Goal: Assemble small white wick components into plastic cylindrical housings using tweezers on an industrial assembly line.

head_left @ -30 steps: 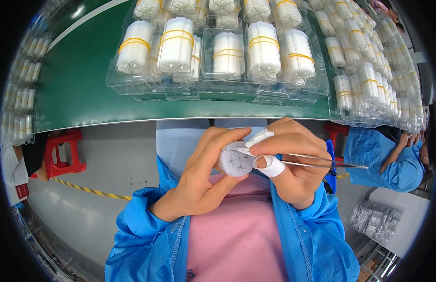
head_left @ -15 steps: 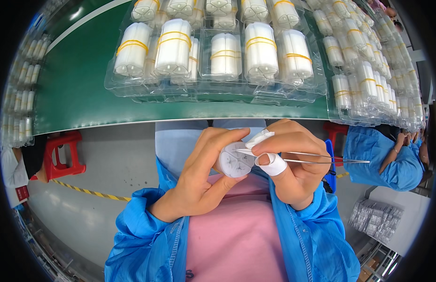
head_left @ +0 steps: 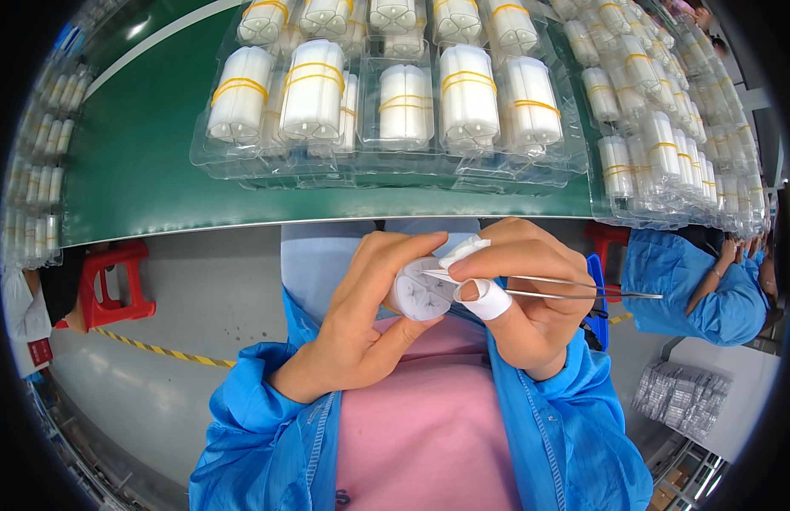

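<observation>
A whitish, translucent plastic cylinder [head_left: 422, 294] with a segmented round end face is sitting in the person's left hand [head_left: 361, 319], in front of the torso and short of the table edge. The left hand is gripping it around the side, fingers above and thumb below, with the end face turning toward the camera. The right hand [head_left: 527, 285] is pinching slender metal tweezers [head_left: 621, 295] between thumb and forefinger; white wraps [head_left: 487, 299] are covering parts of both digits. The tweezer tips are reaching over the end face; contact cannot be confirmed. Beyond the hands, a clear plastic tray [head_left: 263, 173] is resting on a green tabletop [head_left: 140, 183] and holding white bundles with yellow bands [head_left: 405, 115]. A red plastic stool [head_left: 114, 289] is standing at left.
</observation>
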